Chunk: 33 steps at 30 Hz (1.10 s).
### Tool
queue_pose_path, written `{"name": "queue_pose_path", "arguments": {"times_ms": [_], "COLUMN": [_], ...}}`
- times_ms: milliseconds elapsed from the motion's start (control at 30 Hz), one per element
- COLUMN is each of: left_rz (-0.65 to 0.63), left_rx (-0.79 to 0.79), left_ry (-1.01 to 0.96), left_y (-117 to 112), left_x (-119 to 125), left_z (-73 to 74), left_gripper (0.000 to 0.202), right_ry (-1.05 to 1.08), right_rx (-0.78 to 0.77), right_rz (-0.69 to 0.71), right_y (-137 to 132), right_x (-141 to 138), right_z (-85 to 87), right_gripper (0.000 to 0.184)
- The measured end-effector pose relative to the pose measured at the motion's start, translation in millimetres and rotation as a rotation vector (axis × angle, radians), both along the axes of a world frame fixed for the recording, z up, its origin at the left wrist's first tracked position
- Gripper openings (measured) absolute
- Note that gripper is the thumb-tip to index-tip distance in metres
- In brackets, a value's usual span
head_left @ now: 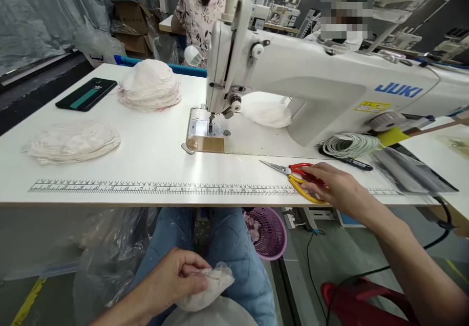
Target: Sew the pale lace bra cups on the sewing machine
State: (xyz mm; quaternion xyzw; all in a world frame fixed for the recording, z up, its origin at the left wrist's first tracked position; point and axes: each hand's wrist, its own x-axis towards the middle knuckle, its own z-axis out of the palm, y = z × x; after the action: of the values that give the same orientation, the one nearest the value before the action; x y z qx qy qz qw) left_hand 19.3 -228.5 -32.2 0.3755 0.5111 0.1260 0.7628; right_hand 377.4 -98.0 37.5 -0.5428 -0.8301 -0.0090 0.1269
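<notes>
Over my lap, my left hand (183, 279) pinches a small white fabric piece (216, 287) with a thin clear edge. On the table's front part, my right hand (335, 186) has its fingers around the red and yellow handles of a pair of scissors (282, 168). The scissor blades point left, slightly parted, and lie near the printed ruler strip (183, 188). Behind them stands a white sewing machine (311, 76), its needle area (211, 125) bare of cloth. Another white fabric piece (269, 113) lies under the machine's arm.
Two stacks of white fabric pieces, a taller stack (149, 85) and a lower stack (75, 141), sit left of the machine beside a dark phone (87, 94). Coiled white cord (350, 145) lies at right. Below stands a purple basket (276, 233). A person (200, 13) sits beyond.
</notes>
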Motion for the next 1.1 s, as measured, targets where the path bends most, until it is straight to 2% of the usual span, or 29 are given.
{"name": "queue_pose_path", "arguments": {"times_ms": [67,133,167,200,233,267,300,367,467,533,600,700,867,1100], "left_rz": [0.016,0.027,0.025,0.021,0.018,0.018,0.018,0.018,0.016,0.01,-0.002,-0.016,-0.028,-0.024], "left_rx": [0.012,0.001,-0.009,-0.016,-0.015,-0.009,0.005,0.039,0.056,0.049,0.043,0.035,0.04,0.042], "left_ry": [0.006,0.006,-0.008,-0.029,-0.052,-0.075,-0.093,-0.105,-0.085,-0.078,-0.095,-0.128,-0.113,-0.078], "left_y": [-1.1,-1.2,-0.9,-0.5,0.0,0.5,0.7,0.2,-2.6,-5.1,-6.9,-7.2,-4.3,-6.3], "left_x": [-1.8,-2.6,-2.3,-1.8,-1.1,-0.4,-0.1,-1.1,-7.0,-11.9,-15.5,-17.0,-14.3,-12.8], "left_z": [-2.6,-6.8,-8.8,-10.7,-12.0,-12.9,-13.1,-12.2,-10.6,-11.2,-12.7,-12.9,-4.8,-4.3], "left_gripper": [0.043,0.046,0.048,0.051,0.055,0.06,0.064,0.069,0.065,0.054,0.042,0.04,0.035,0.028], "right_ry": [-0.045,0.015,0.115,0.193,0.237,0.29,0.342,0.501,0.763,0.871,0.922,0.964,1.007,0.986], "right_rx": [0.121,0.139,0.054,-0.123,-0.346,-0.506,-0.627,-0.792,-1.04,-1.176,-1.247,-1.296,-1.355,-1.331], "right_rz": [-0.052,-0.023,0.08,0.208,0.29,0.352,0.355,0.305,0.173,0.1,0.063,0.038,-0.003,0.074], "right_y": [-17.2,-46.8,-63.0,-78.2,-91.2,-101.4,-108.5,-114.7,-113.0,-110.8,-110.3,-111.6,-113.2,-114.5], "right_x": [-18.8,-52.5,-72.7,-93.5,-113.4,-131.1,-145.7,-164.4,-172.4,-172.1,-171.5,-171.5,-170.2,-170.0], "right_z": [4.3,7.1,5.6,1.5,-5.3,-14.3,-24.7,-45.4,-65.1,-69.0,-68.9,-67.0,-65.9,-70.2], "right_gripper": [0.047,0.031,0.023,0.021,0.021,0.025,0.029,0.024,0.024,0.03,0.034,0.036,0.038,0.035]}}
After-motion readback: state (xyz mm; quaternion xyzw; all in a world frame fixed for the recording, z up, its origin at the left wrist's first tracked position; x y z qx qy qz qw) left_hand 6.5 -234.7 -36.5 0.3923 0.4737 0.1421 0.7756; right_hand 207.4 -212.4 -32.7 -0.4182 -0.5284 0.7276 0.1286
